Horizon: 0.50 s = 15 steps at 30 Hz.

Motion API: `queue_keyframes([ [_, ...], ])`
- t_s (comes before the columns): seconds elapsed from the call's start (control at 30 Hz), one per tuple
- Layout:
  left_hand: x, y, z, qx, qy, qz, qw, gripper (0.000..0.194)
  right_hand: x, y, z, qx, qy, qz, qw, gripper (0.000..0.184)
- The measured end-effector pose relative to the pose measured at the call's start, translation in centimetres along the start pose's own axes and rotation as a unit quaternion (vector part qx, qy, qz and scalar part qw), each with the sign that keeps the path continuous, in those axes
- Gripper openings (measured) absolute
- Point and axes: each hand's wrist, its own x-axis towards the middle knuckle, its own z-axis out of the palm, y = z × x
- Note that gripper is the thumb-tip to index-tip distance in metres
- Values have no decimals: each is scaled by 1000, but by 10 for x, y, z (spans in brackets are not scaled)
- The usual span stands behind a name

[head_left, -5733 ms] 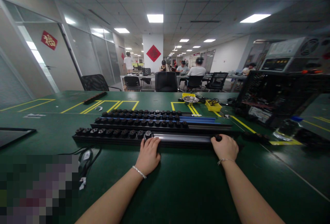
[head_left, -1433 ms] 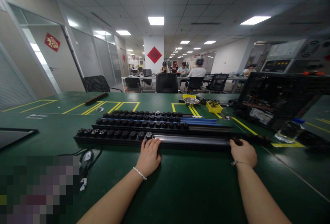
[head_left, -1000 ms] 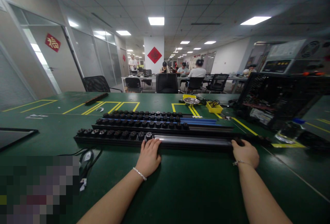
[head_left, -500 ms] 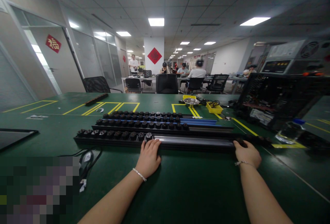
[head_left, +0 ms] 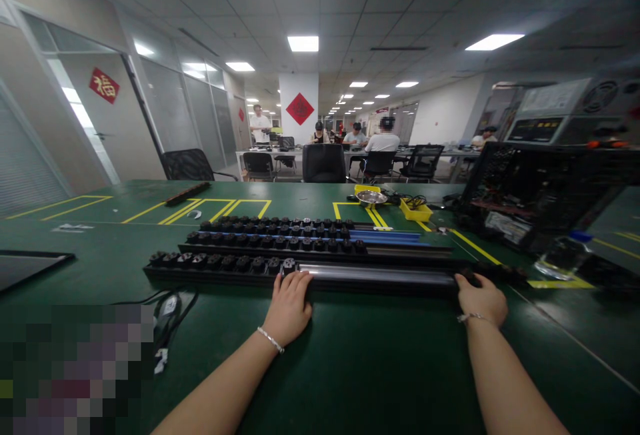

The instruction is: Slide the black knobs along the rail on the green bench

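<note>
Across the green table lies a long black rail [head_left: 380,278] with a shiny strip along its top. Round black socket modules [head_left: 229,263] line its left half. My left hand [head_left: 290,305] rests its fingers over the rail's front edge, by the last module; its thumb is mostly hidden. At the right end of the rail, my right hand [head_left: 483,303] closes thumb and fingers around a small black module [head_left: 470,276], partly covered by the fingers. Just behind are more rails with modules, including a blue rail [head_left: 385,237].
To the right stand an open computer case [head_left: 520,188] and a clear container with a blue lid [head_left: 563,255]. A metal bowl [head_left: 371,197] and a yellow tray [head_left: 416,210] sit farther back. Cables [head_left: 170,318] lie front left, near a dark flat panel [head_left: 30,268].
My right hand has shifted very slightly to the right along the rail. My left hand stays in place on it.
</note>
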Motion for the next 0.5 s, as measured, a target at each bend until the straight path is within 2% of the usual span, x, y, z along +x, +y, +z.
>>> queue_keyframes([
  [0.2, 0, -1, 1, 8, 1, 0, 1000, 57, 4, 5, 2, 29, 15, -5, 999, 48],
  [0.33, 0, -1, 0, 2, -1, 0, 1000, 56, 6, 6, 1, 19, 5, 16, 1000, 51],
  [0.5, 0, 0, -1, 6, 1, 1, 1000, 56, 10, 12, 6, 44, 23, 1, 999, 52],
])
